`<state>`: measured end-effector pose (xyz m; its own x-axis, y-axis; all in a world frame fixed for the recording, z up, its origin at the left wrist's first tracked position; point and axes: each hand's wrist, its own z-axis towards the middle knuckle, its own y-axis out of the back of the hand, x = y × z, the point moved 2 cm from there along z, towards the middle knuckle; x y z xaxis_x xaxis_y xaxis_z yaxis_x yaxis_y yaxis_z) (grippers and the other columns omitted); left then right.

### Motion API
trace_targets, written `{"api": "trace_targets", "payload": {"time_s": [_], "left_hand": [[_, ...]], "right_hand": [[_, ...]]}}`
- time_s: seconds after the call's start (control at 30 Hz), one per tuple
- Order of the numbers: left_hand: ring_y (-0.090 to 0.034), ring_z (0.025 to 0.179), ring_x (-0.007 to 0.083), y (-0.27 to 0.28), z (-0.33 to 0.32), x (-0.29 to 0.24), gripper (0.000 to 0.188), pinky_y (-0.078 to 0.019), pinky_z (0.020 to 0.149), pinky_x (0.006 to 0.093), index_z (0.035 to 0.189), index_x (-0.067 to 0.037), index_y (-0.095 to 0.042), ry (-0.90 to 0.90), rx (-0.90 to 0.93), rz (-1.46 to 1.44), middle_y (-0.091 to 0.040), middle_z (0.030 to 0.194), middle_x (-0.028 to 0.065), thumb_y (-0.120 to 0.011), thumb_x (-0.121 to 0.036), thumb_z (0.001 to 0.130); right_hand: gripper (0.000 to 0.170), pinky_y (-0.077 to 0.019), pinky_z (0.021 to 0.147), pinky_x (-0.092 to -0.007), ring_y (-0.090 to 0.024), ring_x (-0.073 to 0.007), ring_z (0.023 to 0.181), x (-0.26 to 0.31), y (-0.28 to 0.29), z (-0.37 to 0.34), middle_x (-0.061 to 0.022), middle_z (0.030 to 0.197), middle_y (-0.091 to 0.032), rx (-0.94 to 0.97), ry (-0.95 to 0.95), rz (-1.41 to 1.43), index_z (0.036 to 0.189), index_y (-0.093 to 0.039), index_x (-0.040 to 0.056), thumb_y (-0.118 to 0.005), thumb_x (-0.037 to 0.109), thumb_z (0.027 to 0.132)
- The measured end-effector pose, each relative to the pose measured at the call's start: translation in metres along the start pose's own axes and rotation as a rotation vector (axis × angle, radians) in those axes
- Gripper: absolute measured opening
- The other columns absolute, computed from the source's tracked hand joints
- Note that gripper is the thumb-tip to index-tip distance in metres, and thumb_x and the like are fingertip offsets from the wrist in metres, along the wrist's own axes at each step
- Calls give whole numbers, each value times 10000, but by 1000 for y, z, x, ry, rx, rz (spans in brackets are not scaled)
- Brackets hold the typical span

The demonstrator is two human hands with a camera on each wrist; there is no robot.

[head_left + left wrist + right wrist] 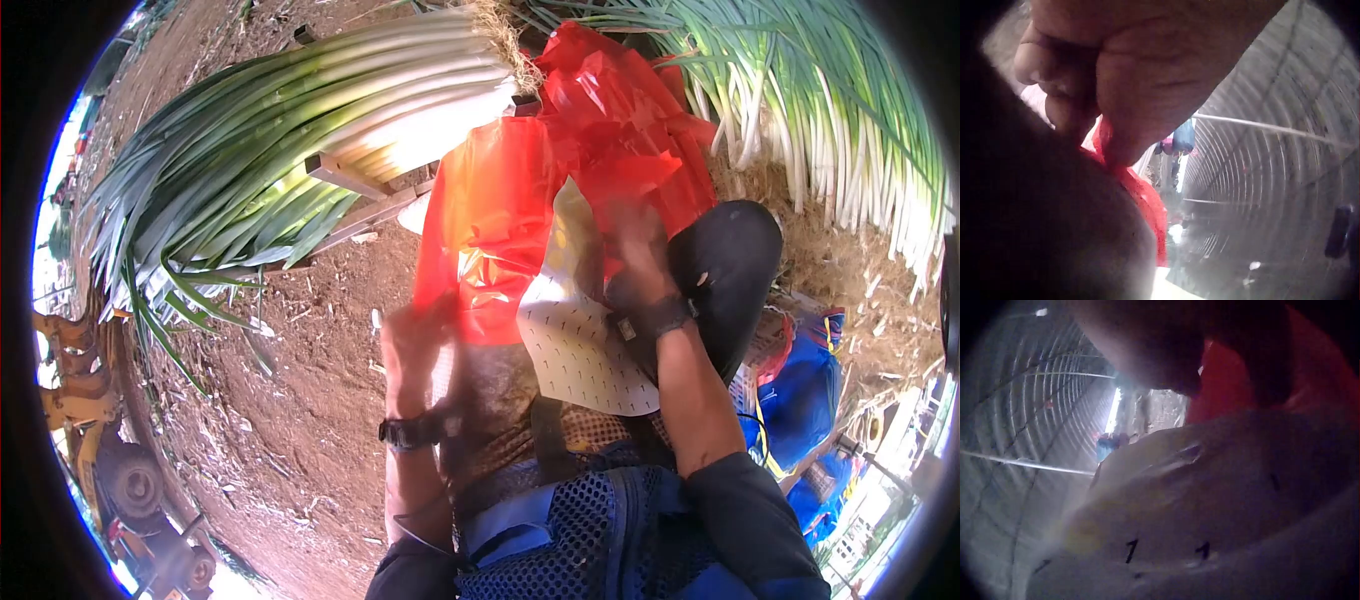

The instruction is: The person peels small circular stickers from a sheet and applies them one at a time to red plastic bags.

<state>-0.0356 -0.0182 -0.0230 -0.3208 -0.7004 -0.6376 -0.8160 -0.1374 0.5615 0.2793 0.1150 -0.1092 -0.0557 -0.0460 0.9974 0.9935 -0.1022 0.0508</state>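
Observation:
A glossy red plastic bag (495,225) lies spread across the person's lap. The left hand (412,350) pinches its lower left edge; in the left wrist view red plastic (1147,206) comes out from between thumb and fingers. Blurred by motion, the right hand (635,245) holds crumpled red plastic (640,120) at the upper right. Red also shows between the dark fingers (1269,356) in the right wrist view. A pale plastic sheet (590,350) with rows of small dark marks drapes over the lap, between the forearms.
Large leeks (330,120) lie in a row on a wooden frame (345,178) at the upper left. Thinner green onions (800,110) lie at the upper right. Blue bags (800,390) sit beside the right knee (735,270). Dry soil (270,430) covers the ground; a vehicle (130,480) stands at far left.

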Motion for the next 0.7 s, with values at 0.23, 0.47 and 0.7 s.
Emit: {"api": "trace_targets", "payload": {"time_s": [0.23,0.47,0.7], "left_hand": [[-565,601,109,42,-36,-71,347,-466,567,275,1060,-45,-711,-379,-347,265,-625,663,22,-780,-308,844],[-654,850,174,-23,-31,-101,278,-506,779,304,1099,25,-696,-645,203,-407,-705,945,121,-663,-211,956],[-610,871,155,-27,-23,-84,421,-485,768,308,1123,44,-684,-432,330,-545,-704,934,95,-634,-347,974]], "right_hand": [[523,-468,748,-348,-582,-222,780,58,-23,0,-141,806,-620,351,-252,-514,981,-651,-55,-560,459,957],[480,-487,757,-371,-641,-227,803,102,-29,1,-177,854,-691,497,-356,-422,987,-684,-38,-640,435,919],[222,-497,739,-298,-636,-149,765,118,-14,1,-73,818,-707,524,-270,-443,952,-725,11,-722,213,861]]}}
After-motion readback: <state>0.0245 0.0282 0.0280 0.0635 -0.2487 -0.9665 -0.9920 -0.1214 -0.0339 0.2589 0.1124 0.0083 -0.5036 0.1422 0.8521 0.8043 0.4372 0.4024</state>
